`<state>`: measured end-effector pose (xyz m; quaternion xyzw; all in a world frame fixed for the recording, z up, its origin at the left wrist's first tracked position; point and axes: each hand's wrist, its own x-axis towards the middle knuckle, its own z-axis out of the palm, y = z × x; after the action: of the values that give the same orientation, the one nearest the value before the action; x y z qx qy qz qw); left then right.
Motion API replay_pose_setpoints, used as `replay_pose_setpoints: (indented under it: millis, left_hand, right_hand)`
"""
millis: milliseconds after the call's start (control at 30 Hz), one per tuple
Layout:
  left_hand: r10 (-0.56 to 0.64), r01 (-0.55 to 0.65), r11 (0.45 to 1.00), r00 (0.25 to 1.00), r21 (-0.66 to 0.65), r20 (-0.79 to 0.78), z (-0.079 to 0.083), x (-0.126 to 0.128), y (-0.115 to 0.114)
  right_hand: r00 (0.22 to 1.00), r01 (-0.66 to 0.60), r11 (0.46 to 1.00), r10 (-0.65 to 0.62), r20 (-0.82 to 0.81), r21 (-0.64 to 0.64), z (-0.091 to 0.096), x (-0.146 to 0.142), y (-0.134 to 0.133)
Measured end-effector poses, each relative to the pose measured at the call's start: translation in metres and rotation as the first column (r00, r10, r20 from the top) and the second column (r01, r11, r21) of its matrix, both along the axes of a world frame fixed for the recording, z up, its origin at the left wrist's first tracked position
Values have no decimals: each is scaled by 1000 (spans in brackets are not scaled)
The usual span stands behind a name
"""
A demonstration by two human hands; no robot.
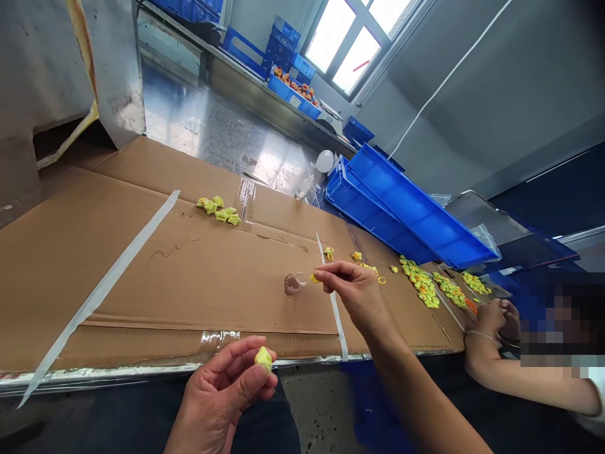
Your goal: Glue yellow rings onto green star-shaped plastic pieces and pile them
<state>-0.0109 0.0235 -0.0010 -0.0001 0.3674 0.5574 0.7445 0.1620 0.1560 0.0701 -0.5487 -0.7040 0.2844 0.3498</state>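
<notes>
Worktable, cardboard-covered (155, 296): near edge crosses low in view, the left hand in front of it; a broad brown stretch runs from the left tape strip to the small clear cup, giving room sideways.

Metal housing (113, 63): upper left, bounding the cardboard's far left corner.

Blue crates (401, 214), long, overlapping: on the far side, right of centre, standing in the way of a reach beyond the right hand.

Co-worker's forearms (505, 375): far right, hands together at the table, limiting room that way.

White tape strips, two: left one (101, 290) slanting to the near edge and past it; right one (339, 328) passing under the right arm's side of the work.

Right hand (357, 293): above the cardboard, thumb and fingertips pinching a small yellow piece (314, 278) just right of the cup.

Left hand (231, 388): thumb and fingers gripping a yellow-green figure (263, 358).

Yellow-green piles, three: right, nearest one (420, 284) before the crates.

Yellow-green cluster (218, 210): far side, left of centre.

Small clear cup (293, 284): on the cardboard, contents uncertain.

Yellow ring (382, 280): beyond the right wrist.
</notes>
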Motion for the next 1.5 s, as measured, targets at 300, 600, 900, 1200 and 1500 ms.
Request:
replay_pose_setpoints:
  millis: [300,600,900,1200,1500]
  left_hand:
    - [53,-52,998,998,36,-34,13,10,3]
    - [56,-53,997,996,58,-66,10,12,4]
    - [66,-63,997,995,36,-73,13,13,3]
    - [67,-67,998,996,11,-65,14,12,4]
    - [47,-43,997,996,56,-82,14,12,4]
  right_hand:
    - [979,20,995,-40,-201,-99,10,5,1]
    - [999,32,999,-32,-13,-3,-7,2,12]
    - [977,-50,992,26,212,112,-21,5,19]
    - [950,-97,978,37,311,182,-18,5,20]
    - [960,-60,988,18,279,143,-22,9,17]
